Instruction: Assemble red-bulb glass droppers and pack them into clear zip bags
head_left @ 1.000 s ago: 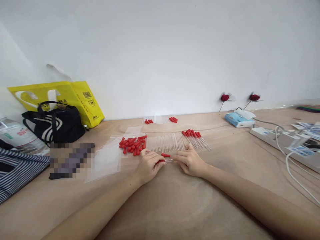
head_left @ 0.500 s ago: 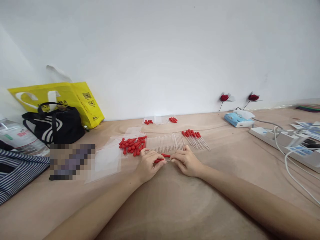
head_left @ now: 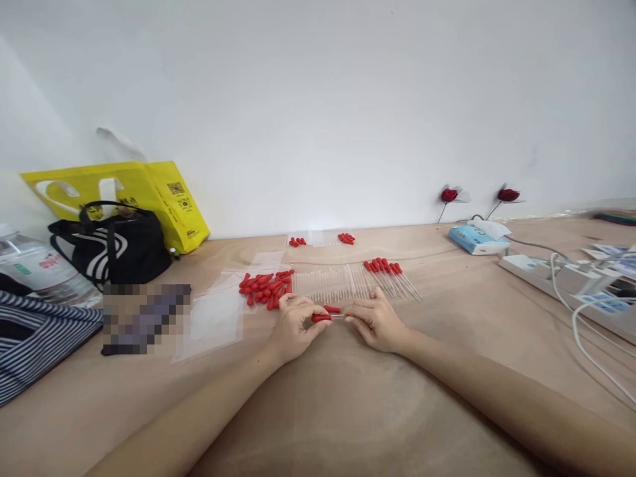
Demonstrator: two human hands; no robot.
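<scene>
My left hand [head_left: 294,329] pinches a red rubber dropper bulb [head_left: 320,318] between thumb and fingers. From the other side, my right hand [head_left: 376,322] grips a thin clear dropper tube [head_left: 338,317] lying in line with that bulb. Tube and bulb meet or nearly meet; how far one sits inside the other I cannot tell. Just beyond the fingers is a second red bulb [head_left: 332,309]. A heap of loose red bulbs [head_left: 265,286] lies left of a row of clear tubes [head_left: 330,283]. To the right, several bulb-topped droppers [head_left: 390,273] lie side by side.
Flat clear plastic bags [head_left: 213,324] lie at left, near a black bag [head_left: 114,245] and a yellow bag [head_left: 169,199]. Another bag [head_left: 318,237] with bulbs and tubes is by the wall. Tissues [head_left: 477,238] and a corded power strip [head_left: 541,275] stand at right.
More of the bulb shows in my left fingers, and the tube's end is now at the bulb. Both hands stay close together; the whole view has shifted slightly.
</scene>
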